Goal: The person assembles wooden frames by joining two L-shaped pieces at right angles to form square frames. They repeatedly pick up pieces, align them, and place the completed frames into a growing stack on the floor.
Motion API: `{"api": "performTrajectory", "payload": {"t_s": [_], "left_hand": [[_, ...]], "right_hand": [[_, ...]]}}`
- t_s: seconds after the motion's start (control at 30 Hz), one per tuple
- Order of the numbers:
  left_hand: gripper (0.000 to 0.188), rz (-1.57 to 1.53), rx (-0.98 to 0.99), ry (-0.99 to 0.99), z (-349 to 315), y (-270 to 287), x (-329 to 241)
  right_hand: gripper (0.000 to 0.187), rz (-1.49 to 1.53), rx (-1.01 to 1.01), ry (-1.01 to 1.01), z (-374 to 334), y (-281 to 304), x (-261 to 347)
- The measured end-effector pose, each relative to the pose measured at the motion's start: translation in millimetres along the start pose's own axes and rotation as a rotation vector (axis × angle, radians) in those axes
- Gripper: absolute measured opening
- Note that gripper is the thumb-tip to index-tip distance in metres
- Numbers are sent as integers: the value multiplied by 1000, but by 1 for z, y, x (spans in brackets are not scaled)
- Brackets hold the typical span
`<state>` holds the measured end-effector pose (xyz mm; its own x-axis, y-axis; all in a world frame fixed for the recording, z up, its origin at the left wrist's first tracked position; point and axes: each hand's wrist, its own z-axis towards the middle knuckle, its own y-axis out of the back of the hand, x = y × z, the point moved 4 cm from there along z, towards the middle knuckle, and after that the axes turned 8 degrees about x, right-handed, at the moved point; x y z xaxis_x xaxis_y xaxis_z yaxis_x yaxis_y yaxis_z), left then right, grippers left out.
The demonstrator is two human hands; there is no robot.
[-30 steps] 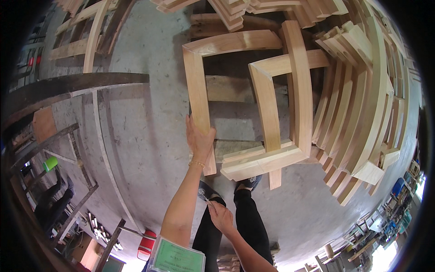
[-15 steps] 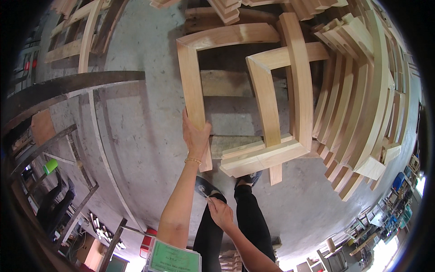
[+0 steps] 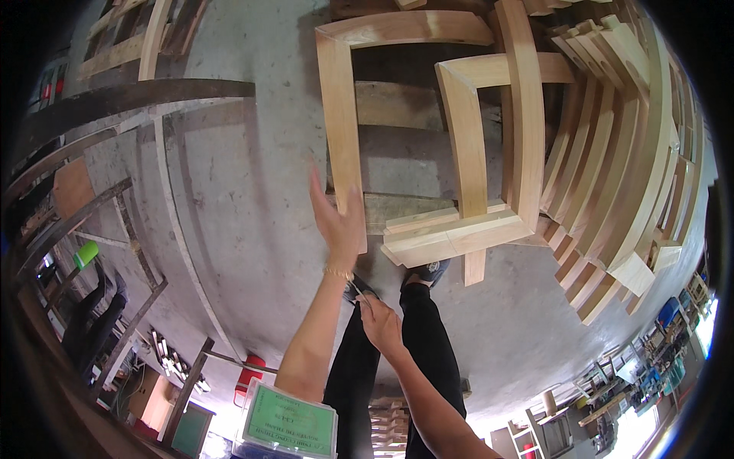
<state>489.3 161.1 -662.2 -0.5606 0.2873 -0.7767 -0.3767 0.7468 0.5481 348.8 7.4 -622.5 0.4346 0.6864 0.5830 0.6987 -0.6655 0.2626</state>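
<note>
My left hand (image 3: 339, 228) is at the near end of the left leg of an angled wooden frame piece (image 3: 338, 99). Its fingers are spread and slightly blurred; whether the palm touches the wood I cannot tell. Lower down, my right hand (image 3: 381, 325) is closed around a thin metal tool (image 3: 356, 291), whose slim tip points up toward my left wrist; its exact kind is unclear. To the right, a second mitred frame piece (image 3: 462, 138) lies crossed with another angled wooden piece (image 3: 526, 130).
Many pale wooden frame pieces (image 3: 634, 199) stand stacked on the right. Rough pallet boards (image 3: 401, 105) lie beneath the pieces ahead of me. A dark metal rack (image 3: 145, 93) occupies the left, with a green cup-like object (image 3: 86, 254). My shoe (image 3: 428, 271) is near the frame's lower end.
My left hand has loosened from the wooden piece, its fingers now spread apart. My right hand, still holding the thin tool, has come nearer my left wrist. The wooden pieces appear higher in view.
</note>
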Motion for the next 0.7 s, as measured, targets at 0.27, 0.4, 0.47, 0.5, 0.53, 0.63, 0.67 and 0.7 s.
{"api": "performTrajectory", "payload": {"t_s": [0.27,0.4,0.47,0.5,0.53,0.63,0.67,0.7], "left_hand": [[77,308,842,-420,-69,-21,-14],[79,378,956,-385,-64,-35,-6],[81,418,1013,-327,-60,-32,1],[83,436,1025,-291,-57,-27,3],[84,447,1037,-256,-56,-23,6],[90,611,825,-359,-63,-9,-27],[94,531,827,-316,-69,-9,-50],[98,467,797,-274,-73,2,-76]], "right_hand": [[23,-71,150,-189,-3,-5,-18],[25,-139,113,-183,-4,-5,-25],[26,-116,165,-183,-2,-9,-16],[26,-106,199,-173,0,-12,-9],[26,-150,212,-176,2,-13,-5],[25,-297,243,-126,7,-5,-17],[24,-40,187,-155,6,9,-38],[23,309,58,93,4,23,-46]]}}
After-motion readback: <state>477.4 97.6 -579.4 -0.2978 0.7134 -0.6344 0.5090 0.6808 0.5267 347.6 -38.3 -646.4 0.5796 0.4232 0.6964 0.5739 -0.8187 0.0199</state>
